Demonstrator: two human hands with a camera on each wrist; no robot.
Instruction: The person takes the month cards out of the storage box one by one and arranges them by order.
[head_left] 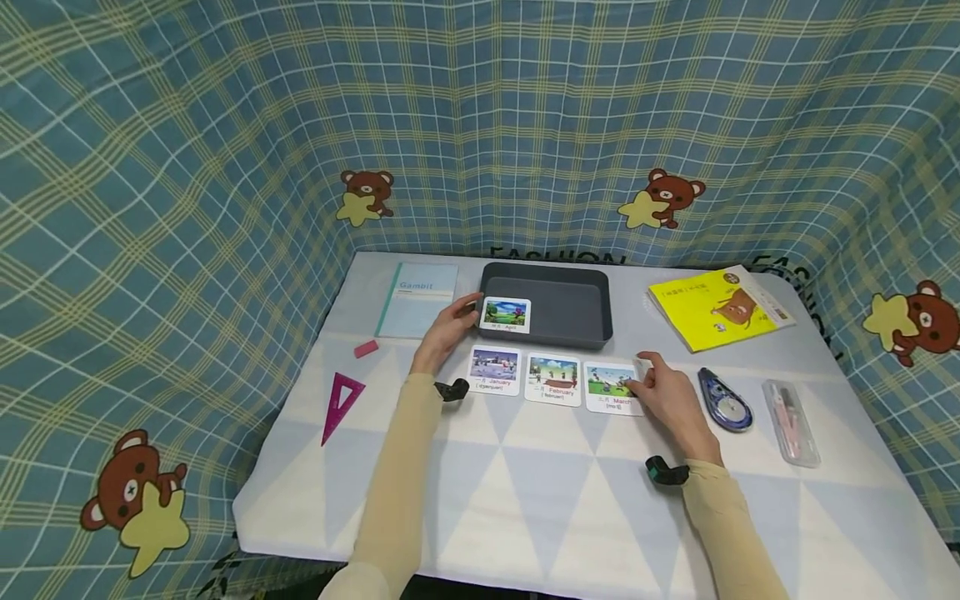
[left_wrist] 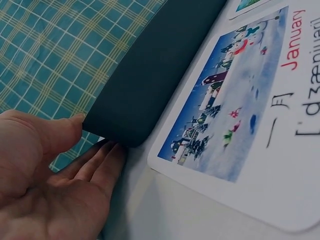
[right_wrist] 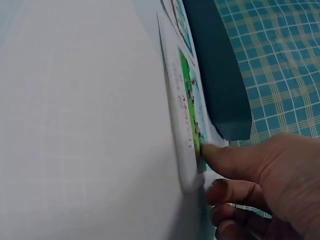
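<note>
Three picture cards lie in a row on the table: a January card (head_left: pixel 495 370), a February card (head_left: pixel 553 379) and a March card (head_left: pixel 611 387). Behind them is a dark grey tray (head_left: pixel 573 302), with an April card (head_left: pixel 506 315) at its front left corner. My left hand (head_left: pixel 447 332) grips the tray's left side; in the left wrist view the thumb (left_wrist: pixel 67 131) is at the rim and the fingers are low against the wall. My right hand (head_left: pixel 667 400) pinches the March card's right edge, the thumb (right_wrist: pixel 235 160) on its printed face.
Left of the tray lie a pale blue notebook (head_left: pixel 420 300), a pink eraser (head_left: pixel 366 348) and a purple set square (head_left: pixel 334 417). To the right are a yellow book (head_left: pixel 705 312), a blue correction tape (head_left: pixel 724 402) and a clear pencil case (head_left: pixel 792 423). Checked curtains (head_left: pixel 495 125) surround the table.
</note>
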